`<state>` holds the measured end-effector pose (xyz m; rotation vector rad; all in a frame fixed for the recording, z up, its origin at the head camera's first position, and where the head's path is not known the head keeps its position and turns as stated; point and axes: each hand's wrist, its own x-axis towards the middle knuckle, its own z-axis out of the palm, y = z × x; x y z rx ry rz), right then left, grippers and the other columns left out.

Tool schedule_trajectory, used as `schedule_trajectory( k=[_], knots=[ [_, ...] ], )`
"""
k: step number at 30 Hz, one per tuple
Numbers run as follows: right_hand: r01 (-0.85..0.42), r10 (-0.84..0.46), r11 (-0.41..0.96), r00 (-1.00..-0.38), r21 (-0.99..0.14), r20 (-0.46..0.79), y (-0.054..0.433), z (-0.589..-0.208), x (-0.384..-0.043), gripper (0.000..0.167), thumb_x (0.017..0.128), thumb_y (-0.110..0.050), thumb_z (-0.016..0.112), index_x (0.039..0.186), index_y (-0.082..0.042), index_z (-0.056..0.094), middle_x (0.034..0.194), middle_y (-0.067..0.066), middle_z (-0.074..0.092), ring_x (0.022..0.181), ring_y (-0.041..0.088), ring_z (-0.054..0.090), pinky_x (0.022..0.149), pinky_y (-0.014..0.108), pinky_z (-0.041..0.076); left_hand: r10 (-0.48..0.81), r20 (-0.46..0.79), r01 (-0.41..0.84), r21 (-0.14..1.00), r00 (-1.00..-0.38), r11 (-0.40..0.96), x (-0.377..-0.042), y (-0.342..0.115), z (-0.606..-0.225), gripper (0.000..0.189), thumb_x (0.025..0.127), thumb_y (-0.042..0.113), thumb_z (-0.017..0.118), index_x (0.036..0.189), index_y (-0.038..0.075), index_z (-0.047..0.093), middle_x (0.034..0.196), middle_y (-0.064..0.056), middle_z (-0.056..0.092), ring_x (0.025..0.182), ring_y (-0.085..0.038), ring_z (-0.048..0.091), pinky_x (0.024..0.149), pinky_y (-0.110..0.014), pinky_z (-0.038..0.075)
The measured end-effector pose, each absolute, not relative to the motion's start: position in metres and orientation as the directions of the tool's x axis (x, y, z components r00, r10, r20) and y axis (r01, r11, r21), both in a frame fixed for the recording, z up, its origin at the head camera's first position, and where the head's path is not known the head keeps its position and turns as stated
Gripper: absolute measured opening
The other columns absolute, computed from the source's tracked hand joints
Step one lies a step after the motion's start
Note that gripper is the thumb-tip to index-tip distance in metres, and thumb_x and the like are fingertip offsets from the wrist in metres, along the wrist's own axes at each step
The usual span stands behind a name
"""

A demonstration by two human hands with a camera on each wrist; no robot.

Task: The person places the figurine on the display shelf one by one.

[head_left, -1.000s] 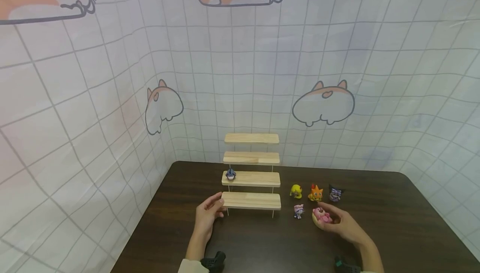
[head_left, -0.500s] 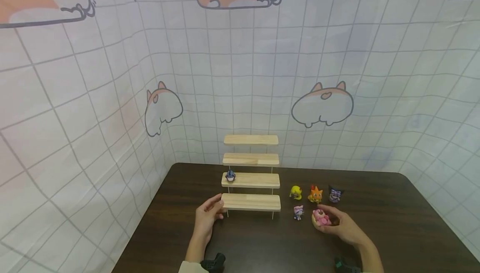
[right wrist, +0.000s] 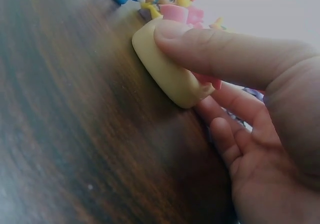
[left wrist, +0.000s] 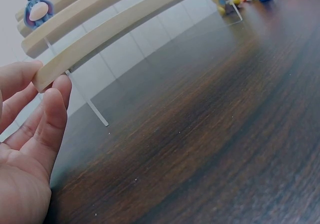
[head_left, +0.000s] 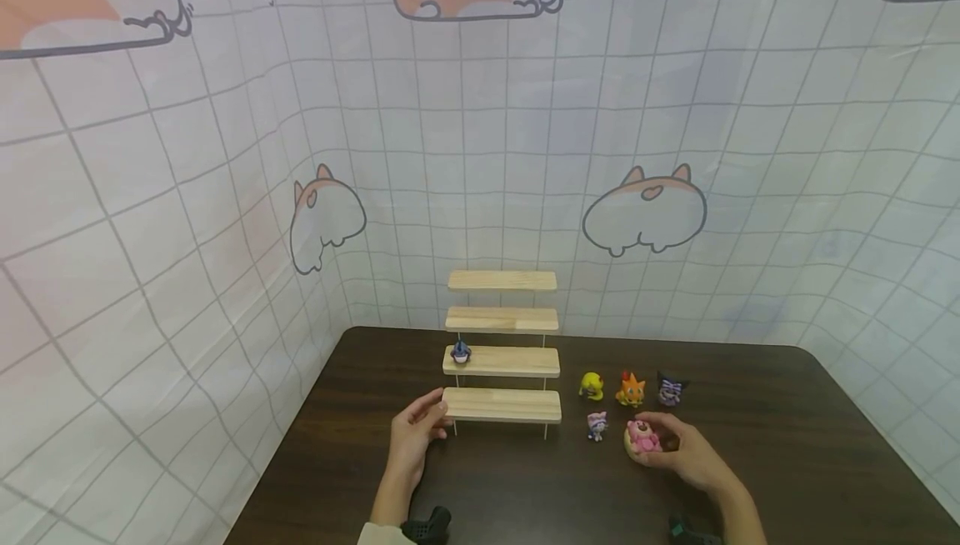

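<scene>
My left hand (head_left: 411, 437) pinches the left end of the lowest board of a stepped wooden display stand (head_left: 501, 404); the left wrist view has finger and thumb around the board's end (left wrist: 50, 76). A dark blue donkey figurine (head_left: 461, 352) sits at the left end of the second board up. On the right, my right hand (head_left: 693, 452) grips a pink bear figurine (head_left: 643, 437) on a pale yellow base. In the right wrist view, the thumb lies on that base (right wrist: 167, 71), close over the table, and the other fingers go behind it.
Beside the stand are a small pink-and-white figurine (head_left: 596, 426), a yellow figurine (head_left: 592, 386), an orange figurine (head_left: 631, 390) and a black-and-purple figurine (head_left: 671, 389). They stand on a dark wood table (head_left: 525, 487). Behind it hangs a white grid-patterned curtain (head_left: 510, 153).
The bear figurine has tipped slightly in the right hand's grip and stays near the same spot. The left hand keeps its hold on the board. The head view has shifted slightly.
</scene>
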<state>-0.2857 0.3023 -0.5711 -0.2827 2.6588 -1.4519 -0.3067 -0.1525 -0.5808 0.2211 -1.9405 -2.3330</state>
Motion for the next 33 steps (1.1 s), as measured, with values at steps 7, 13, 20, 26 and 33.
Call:
schedule_trajectory(
  k=[7, 13, 20, 26, 33],
  knots=[
    [-0.086, -0.151, 0.515, -0.988, -0.853, 0.008, 0.302, -0.573, -0.29, 0.062, 0.084, -0.021, 0.085, 0.138, -0.008, 0.059, 0.127, 0.019, 0.063, 0.101, 0.021, 0.06, 0.078, 0.032, 0.052, -0.168, -0.049, -0.018, 0.983, -0.985, -0.181, -0.307, -0.153, -0.582, 0.045, 0.097, 0.02, 0.072, 0.137, 0.001, 0.063, 0.098, -0.002, 0.074, 0.08, -0.013, 0.071, 0.064, -0.024, 0.057],
    [-0.078, -0.11, 0.494, -0.994, -0.866, 0.027, 0.3, -0.572, -0.291, 0.065, 0.082, -0.022, 0.087, 0.138, -0.006, 0.059, 0.128, 0.022, 0.063, 0.096, 0.02, 0.062, 0.073, 0.03, 0.054, -0.168, -0.048, -0.018, 0.984, -0.985, -0.179, -0.307, -0.153, -0.581, 0.045, 0.097, 0.02, 0.072, 0.137, 0.002, 0.063, 0.099, -0.002, 0.075, 0.081, -0.013, 0.071, 0.065, -0.024, 0.057],
    [-0.071, -0.068, 0.48, -0.997, -0.875, 0.043, 0.295, -0.565, -0.29, 0.066, 0.084, -0.02, 0.086, 0.141, -0.005, 0.057, 0.136, 0.026, 0.06, 0.1, 0.021, 0.063, 0.075, 0.026, 0.056, -0.166, -0.051, -0.02, 0.983, -0.985, -0.18, -0.308, -0.153, -0.579, 0.043, 0.097, 0.019, 0.073, 0.135, 0.002, 0.065, 0.098, -0.001, 0.074, 0.081, -0.013, 0.071, 0.065, -0.023, 0.057],
    [-0.099, -0.073, 0.458, -0.995, -0.883, 0.074, 0.291, -0.558, -0.289, 0.065, 0.085, -0.016, 0.084, 0.142, -0.004, 0.056, 0.135, 0.027, 0.062, 0.1, 0.02, 0.063, 0.075, 0.025, 0.055, -0.17, -0.048, -0.017, 0.984, -0.984, -0.179, -0.308, -0.152, -0.58, 0.042, 0.097, 0.019, 0.072, 0.135, 0.002, 0.065, 0.098, -0.001, 0.074, 0.081, -0.013, 0.071, 0.065, -0.023, 0.057],
    [-0.108, -0.06, 0.461, -0.994, -0.881, 0.091, 0.286, -0.55, -0.289, 0.065, 0.084, -0.02, 0.086, 0.142, -0.008, 0.058, 0.133, 0.024, 0.063, 0.097, 0.017, 0.063, 0.075, 0.026, 0.055, -0.168, -0.046, -0.014, 0.983, -0.985, -0.185, -0.307, -0.152, -0.58, 0.042, 0.096, 0.018, 0.073, 0.134, 0.002, 0.065, 0.097, -0.001, 0.074, 0.08, -0.013, 0.071, 0.065, -0.023, 0.057]
  ],
)
